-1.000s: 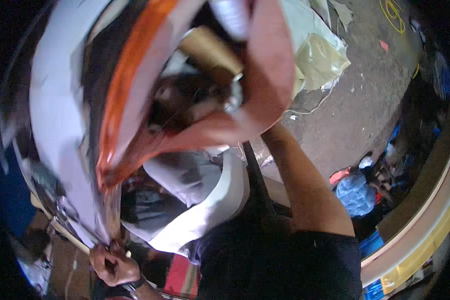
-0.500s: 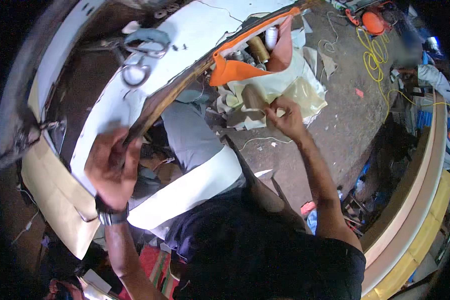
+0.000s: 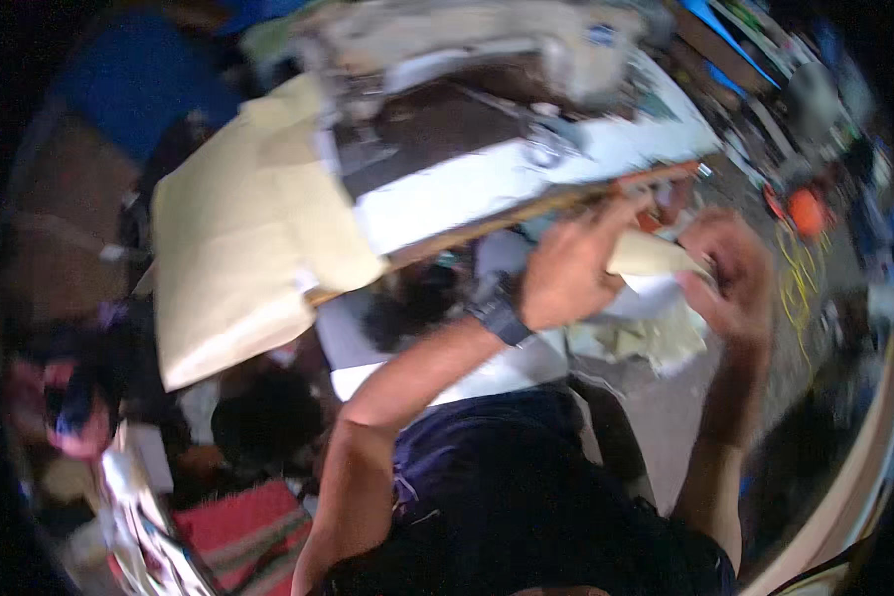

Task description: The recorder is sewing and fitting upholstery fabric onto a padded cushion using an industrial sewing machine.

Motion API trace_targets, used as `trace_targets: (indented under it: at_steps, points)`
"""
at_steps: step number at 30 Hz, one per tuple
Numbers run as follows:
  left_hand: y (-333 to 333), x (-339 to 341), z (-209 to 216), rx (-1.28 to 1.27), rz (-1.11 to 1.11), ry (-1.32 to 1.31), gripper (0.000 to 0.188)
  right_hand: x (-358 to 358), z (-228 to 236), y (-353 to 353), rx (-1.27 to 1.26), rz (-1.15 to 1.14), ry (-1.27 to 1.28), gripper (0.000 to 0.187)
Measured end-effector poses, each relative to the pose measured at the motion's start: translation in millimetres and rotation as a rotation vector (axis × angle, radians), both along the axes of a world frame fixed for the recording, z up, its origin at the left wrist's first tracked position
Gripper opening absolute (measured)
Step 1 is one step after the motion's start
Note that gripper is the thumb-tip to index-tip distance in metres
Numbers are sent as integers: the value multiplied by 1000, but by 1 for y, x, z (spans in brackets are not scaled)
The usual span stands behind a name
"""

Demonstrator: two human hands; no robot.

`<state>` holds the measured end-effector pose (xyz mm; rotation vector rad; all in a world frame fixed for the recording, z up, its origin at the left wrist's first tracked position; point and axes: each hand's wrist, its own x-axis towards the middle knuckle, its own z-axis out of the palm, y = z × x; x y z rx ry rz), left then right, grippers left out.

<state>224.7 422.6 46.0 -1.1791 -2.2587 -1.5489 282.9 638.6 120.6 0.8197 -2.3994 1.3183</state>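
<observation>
The white table (image 3: 442, 204) ran slantwise, its rough wooden front edge just beyond the hands; a pale sewing machine (image 3: 467, 40) stood on it. A tan sheet (image 3: 253, 228) hung over the table's left end. Grey floor (image 3: 656, 427) showed in the gap between the dark shirt and the right forearm. The right hand (image 3: 730, 273) was curled, thumb and fingers pinching the right end of a cream piece (image 3: 651, 254). The left hand (image 3: 578, 263) lay against its left end; blur hid whether it gripped. Beyond them, an orange pouch (image 3: 656, 177) hung at the table edge, its contents mostly hidden. Metal scissors (image 3: 551, 147) rested nearby.
</observation>
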Motion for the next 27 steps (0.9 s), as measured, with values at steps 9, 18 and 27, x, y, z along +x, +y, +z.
trace_targets:
  at_steps: [9,18,27]
  points:
    - [-175,64,-3,-142,389,-220,24,-53,0,-42,8,51,-26,27]
    - [-296,52,-1,207,349,-752,20,-114,-22,-90,146,32,-261,19]
    - [-355,56,54,191,660,-377,14,-156,-34,-123,282,426,-228,34]
